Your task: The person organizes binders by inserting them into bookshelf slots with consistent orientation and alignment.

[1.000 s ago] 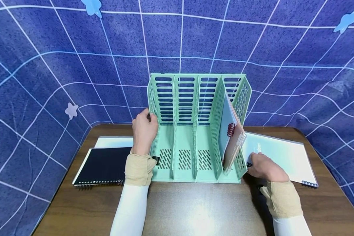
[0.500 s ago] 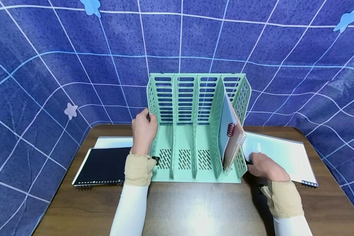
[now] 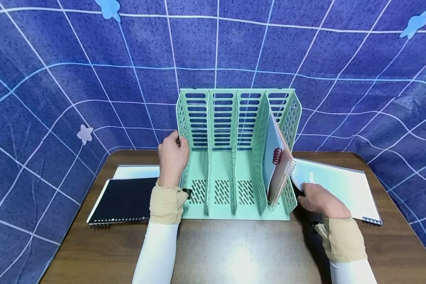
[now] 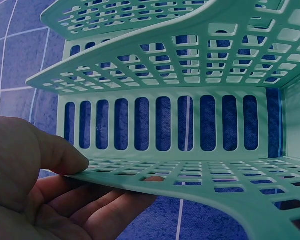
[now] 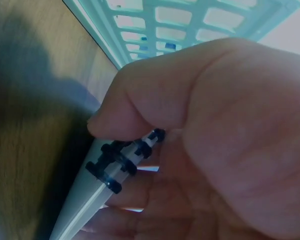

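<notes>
A mint-green file organizer [image 3: 221, 163] with several upright dividers stands on the desk. My left hand [image 3: 173, 157] pinches the front edge of its left side panel [image 4: 140, 182], thumb on the inner face and fingers on the outer. My right hand [image 3: 321, 201] grips the near left corner of a pale blue and white spiral notebook [image 3: 344, 187] lying right of the organizer. In the right wrist view, the thumb lies over the notebook's black coil [image 5: 115, 167], with fingers on the other side. A pink-brown spiral notebook [image 3: 281, 173] and a light blue one [image 3: 271, 150] lean in the rightmost compartment.
On the left of the desk lies a black spiral notebook [image 3: 126, 199] partly covering a pale one [image 3: 136, 171]. A dark blue gridded cloth [image 3: 156, 47] hangs behind the brown wooden desk [image 3: 234, 252].
The right hand's fingers have closed around the pale notebook's corner, which now bends up slightly, and its black coil is hidden in the head view. The left hand keeps its place.
</notes>
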The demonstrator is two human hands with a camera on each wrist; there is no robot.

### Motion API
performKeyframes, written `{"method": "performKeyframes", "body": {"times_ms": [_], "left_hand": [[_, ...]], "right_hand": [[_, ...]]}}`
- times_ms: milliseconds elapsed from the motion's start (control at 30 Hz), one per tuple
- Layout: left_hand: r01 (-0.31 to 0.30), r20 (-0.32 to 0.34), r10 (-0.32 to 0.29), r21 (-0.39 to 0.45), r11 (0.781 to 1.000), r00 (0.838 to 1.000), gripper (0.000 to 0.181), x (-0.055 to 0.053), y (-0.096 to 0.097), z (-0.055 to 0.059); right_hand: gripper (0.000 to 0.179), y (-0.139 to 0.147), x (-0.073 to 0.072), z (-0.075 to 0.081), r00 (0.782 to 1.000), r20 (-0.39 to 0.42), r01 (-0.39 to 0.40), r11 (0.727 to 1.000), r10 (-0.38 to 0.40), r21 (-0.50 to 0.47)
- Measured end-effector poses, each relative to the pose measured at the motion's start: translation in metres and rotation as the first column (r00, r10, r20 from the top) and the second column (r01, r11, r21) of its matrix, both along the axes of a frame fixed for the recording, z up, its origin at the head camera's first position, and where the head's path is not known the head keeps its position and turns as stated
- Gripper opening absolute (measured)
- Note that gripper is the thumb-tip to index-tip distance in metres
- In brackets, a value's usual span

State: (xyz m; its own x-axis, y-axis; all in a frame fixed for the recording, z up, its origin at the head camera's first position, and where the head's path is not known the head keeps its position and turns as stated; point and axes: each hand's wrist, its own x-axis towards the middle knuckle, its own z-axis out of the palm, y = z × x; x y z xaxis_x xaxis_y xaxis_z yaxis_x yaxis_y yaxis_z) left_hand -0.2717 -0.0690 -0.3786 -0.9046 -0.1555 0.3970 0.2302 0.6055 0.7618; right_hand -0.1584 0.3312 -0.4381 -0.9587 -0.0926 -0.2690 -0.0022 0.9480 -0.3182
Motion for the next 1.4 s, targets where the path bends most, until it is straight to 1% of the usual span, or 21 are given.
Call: {"method": "performKeyframes", "body": {"times_ms": [300, 467, 600, 700, 833, 967, 1233, 1333, 1400], "left_hand": [[-0.001, -0.015, 0.001, -0.005, 1.0, 1.0, 0.03, -0.001, -0.001, 0.0], [0.001, -0.014, -0.001, -0.007, 1.0, 1.0, 0.029, -0.001, -0.001, 0.0], [0.005, -0.017, -0.005, -0.006, 1.0, 1.0, 0.03, 0.0, -0.001, 0.0], [0.007, -0.005, -0.007, -0.003, 1.0, 1.0, 0.03, 0.0, -0.001, 0.0], [0.014, 0.006, -0.014, 0.001, 1.0, 1.0, 0.029, 0.0, 0.0, -0.001], [0.018, -0.006, -0.018, 0.006, 1.0, 1.0, 0.029, -0.001, 0.001, -0.001], [0.016, -0.023, -0.016, 0.007, 1.0, 1.0, 0.028, -0.002, 0.0, -0.002], [0.015, -0.023, -0.015, 0.006, 1.0, 1.0, 0.028, -0.002, 0.0, -0.002], [0.016, -0.023, -0.016, 0.006, 1.0, 1.0, 0.028, -0.002, -0.001, -0.002]], "right_hand": [[0.013, 0.006, 0.001, 0.004, 0.999, -0.045, -0.006, 1.0, 0.005, -0.023], [0.011, 0.009, 0.0, 0.006, 0.998, -0.062, 0.014, 1.0, -0.015, -0.009], [0.012, 0.01, 0.0, 0.007, 0.996, -0.09, 0.015, 1.0, -0.014, 0.005], [0.013, 0.011, 0.001, 0.008, 0.995, -0.103, 0.013, 1.0, -0.012, 0.01], [0.013, 0.012, 0.003, 0.011, 0.994, -0.102, 0.024, 1.0, -0.023, 0.01], [0.013, 0.014, 0.005, 0.014, 0.993, -0.112, 0.032, 0.999, -0.031, 0.009], [0.013, 0.016, 0.009, 0.02, 0.981, -0.19, 0.047, 0.999, -0.045, 0.005], [0.013, 0.016, 0.011, 0.024, 0.971, -0.227, 0.071, 0.997, -0.069, -0.002], [0.014, 0.016, 0.013, 0.028, 0.961, -0.262, 0.083, 0.996, -0.082, -0.007]]}}
